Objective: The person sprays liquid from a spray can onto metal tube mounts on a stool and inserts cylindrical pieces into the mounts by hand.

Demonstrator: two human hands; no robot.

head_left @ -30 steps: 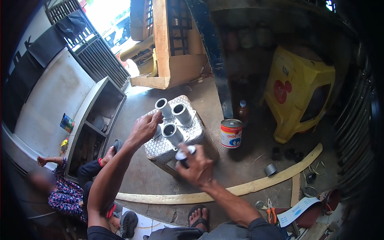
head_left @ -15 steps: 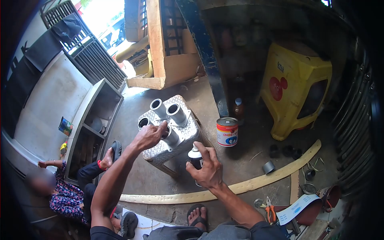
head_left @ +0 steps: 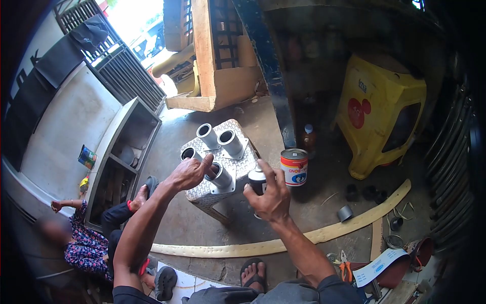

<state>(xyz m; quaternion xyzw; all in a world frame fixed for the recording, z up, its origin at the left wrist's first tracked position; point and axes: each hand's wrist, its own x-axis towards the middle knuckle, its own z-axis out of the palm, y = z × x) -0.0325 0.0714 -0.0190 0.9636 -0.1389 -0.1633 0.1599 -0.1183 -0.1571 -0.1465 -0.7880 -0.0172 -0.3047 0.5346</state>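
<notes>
Four-legged and patterned, a small grey stool (head_left: 245,165) carries several silver metal tubes with flat base plates, standing upright. My left hand (head_left: 188,175) is at the nearest tube (head_left: 221,181), its fingers hooked into the open top and its thumb raised. In my right hand (head_left: 272,198) is a spray can (head_left: 257,186) with a dark body and white top, held upright just right of the stool. The forefinger reaches up by the nozzle; my fingers hide part of the can. Another tube (head_left: 231,147) stands farther back on the stool.
A glue tin (head_left: 294,169) and a bottle (head_left: 308,139) stand right of the stool. A long yellowish strip (head_left: 324,235) curves across the floor. Pliers (head_left: 346,267) lie lower right, a yellow plastic stool (head_left: 379,111) beyond. Another person (head_left: 88,253) sits at the left.
The view has shifted slightly, moving the scene a little to the right. My right hand has lifted the spray can a little, closer to the tubes. My left hand stays at the same tube.
</notes>
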